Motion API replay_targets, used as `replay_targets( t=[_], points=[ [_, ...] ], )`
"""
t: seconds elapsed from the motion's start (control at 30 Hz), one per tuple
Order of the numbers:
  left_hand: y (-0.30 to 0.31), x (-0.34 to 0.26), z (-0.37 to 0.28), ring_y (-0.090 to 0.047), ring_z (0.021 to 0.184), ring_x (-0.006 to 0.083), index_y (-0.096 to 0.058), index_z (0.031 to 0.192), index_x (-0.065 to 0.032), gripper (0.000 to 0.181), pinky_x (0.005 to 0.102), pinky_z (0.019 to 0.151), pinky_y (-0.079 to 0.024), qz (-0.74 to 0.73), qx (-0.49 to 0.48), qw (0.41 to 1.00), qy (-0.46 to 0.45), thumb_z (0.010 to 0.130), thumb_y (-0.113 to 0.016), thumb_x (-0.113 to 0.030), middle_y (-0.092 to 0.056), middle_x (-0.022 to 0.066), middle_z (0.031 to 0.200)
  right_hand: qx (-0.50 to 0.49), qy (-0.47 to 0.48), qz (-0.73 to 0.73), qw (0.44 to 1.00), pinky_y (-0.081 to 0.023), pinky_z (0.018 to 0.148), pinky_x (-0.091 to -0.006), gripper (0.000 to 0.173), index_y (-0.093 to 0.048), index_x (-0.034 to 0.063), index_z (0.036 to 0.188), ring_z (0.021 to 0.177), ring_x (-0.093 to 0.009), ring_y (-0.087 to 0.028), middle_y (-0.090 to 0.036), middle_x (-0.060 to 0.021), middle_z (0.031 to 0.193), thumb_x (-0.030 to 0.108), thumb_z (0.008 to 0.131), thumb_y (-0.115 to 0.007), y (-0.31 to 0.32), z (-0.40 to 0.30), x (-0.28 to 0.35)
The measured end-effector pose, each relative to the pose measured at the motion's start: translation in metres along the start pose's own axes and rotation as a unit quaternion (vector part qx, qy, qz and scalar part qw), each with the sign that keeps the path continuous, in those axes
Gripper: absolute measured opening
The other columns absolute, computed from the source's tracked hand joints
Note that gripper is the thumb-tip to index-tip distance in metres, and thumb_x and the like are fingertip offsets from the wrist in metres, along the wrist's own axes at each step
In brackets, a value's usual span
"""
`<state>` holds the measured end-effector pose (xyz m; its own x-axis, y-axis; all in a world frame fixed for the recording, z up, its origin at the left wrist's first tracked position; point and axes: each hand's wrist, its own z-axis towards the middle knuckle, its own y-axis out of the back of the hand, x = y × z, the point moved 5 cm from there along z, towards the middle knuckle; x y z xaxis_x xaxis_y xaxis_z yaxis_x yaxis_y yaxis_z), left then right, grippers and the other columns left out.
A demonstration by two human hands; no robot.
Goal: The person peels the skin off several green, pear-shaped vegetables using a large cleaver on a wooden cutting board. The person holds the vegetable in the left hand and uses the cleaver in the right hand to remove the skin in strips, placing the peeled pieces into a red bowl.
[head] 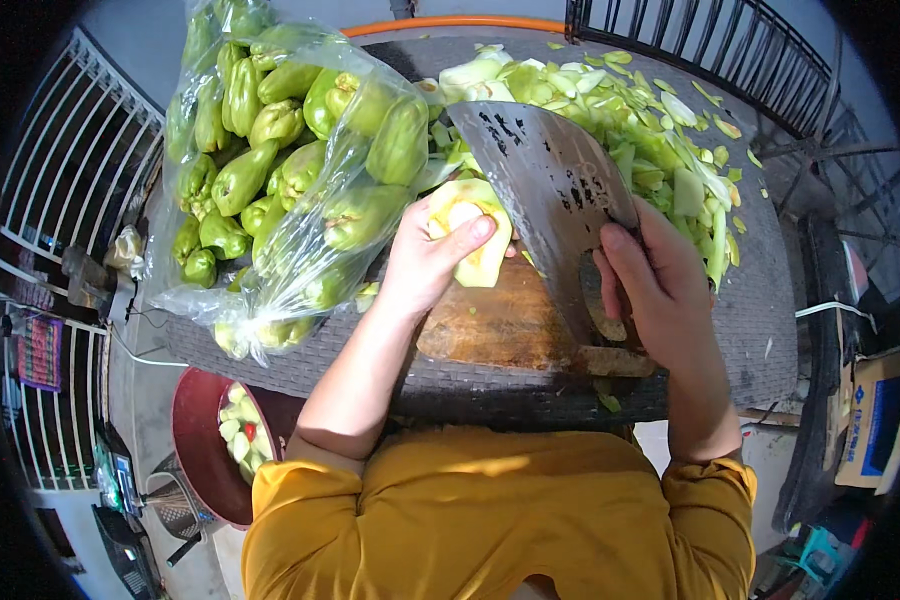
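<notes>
My left hand (439, 255) grips a piece of peeled chayote (480, 259), its cut face with the pale seed turned up and my thumb across it. In my right hand (656, 289) is a broad cleaver-like metal knife (551, 180), its blade pointing away from me, just right of the piece. Below both hands lies a wooden cutting board (495, 322). A clear plastic bag (270, 292) full of green chayotes (244, 176) stands to the left. Beyond the blade and to its right spreads a heap of pale green peelings and scraps (649, 139).
The grey woven-textured table (757, 300) carries everything. A dark red tub (195, 442) with pale peeled pieces (240, 427) stands on the floor at lower left, beside a grey plastic basket (180, 499). A cardboard box (870, 420) is at right. Metal railings (701, 45) stand behind the table.
</notes>
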<state>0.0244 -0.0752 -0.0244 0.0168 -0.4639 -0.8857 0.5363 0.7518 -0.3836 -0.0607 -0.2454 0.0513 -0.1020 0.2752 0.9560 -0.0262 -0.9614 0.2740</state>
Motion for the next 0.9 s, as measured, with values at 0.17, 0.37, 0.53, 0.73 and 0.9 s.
replay_targets(
  t=[0.17, 0.37, 0.53, 0.73, 0.9],
  points=[
    [0.002, -0.002, -0.001, -0.063, 0.073, 0.0109, -0.061, 0.098, 0.0001, 0.023, 0.024, 0.066, -0.051, 0.063, 0.014, 0.998, 0.01, 0.083, -0.067, -0.017, -0.066, 0.0058, 0.085, 0.02, -0.021, 0.007, 1.0, -0.034, 0.042, -0.0219, 0.019, -0.053, 0.0009, 0.101, 0.045, -0.005, -0.042, -0.044, 0.0035, 0.058, 0.018, 0.096, -0.047, 0.002, 0.002, -0.001],
    [0.001, -0.001, -0.004, -0.059, 0.07, 0.0065, -0.063, 0.095, -0.0017, 0.022, 0.0213, 0.063, -0.048, 0.121, 0.033, 0.99, 0.067, 0.08, -0.072, -0.017, -0.066, 0.0018, 0.082, 0.062, -0.072, -0.009, 0.995, -0.033, 0.041, -0.0225, 0.02, -0.054, 0.0022, 0.093, 0.042, -0.005, -0.042, -0.044, 0.0037, 0.054, 0.02, 0.096, -0.046, 0.008, 0.005, -0.005],
    [0.0, 0.004, -0.004, -0.059, 0.069, 0.0062, -0.063, 0.094, -0.0017, 0.023, 0.0215, 0.062, -0.048, 0.118, 0.024, 0.989, 0.09, 0.081, -0.071, -0.018, -0.065, 0.0015, 0.08, 0.069, -0.073, -0.006, 0.995, -0.033, 0.04, -0.0235, 0.022, -0.053, 0.0028, 0.087, 0.041, -0.007, -0.042, -0.043, 0.0029, 0.054, 0.021, 0.096, -0.045, 0.006, 0.009, -0.01],
    [-0.003, 0.005, -0.005, -0.058, 0.067, 0.0068, -0.063, 0.092, -0.0011, 0.023, 0.0219, 0.061, -0.047, 0.091, -0.024, 0.991, 0.092, 0.082, -0.07, -0.02, -0.064, 0.0018, 0.079, 0.061, -0.116, 0.104, 0.986, -0.033, 0.039, -0.0208, 0.021, -0.05, 0.0078, 0.086, 0.041, -0.008, -0.043, -0.047, 0.001, 0.063, 0.026, 0.095, -0.047, -0.007, 0.013, -0.031],
    [-0.001, 0.006, -0.008, -0.058, 0.068, 0.0069, -0.063, 0.092, -0.0013, 0.021, 0.0213, 0.062, -0.046, 0.111, -0.081, 0.988, 0.065, 0.083, -0.069, -0.019, -0.064, 0.0018, 0.08, 0.042, -0.119, 0.154, 0.98, -0.033, 0.039, -0.0217, 0.02, -0.05, 0.0077, 0.087, 0.041, -0.008, -0.043, -0.047, 0.001, 0.062, 0.026, 0.096, -0.046, -0.017, 0.012, -0.033]
  ],
)
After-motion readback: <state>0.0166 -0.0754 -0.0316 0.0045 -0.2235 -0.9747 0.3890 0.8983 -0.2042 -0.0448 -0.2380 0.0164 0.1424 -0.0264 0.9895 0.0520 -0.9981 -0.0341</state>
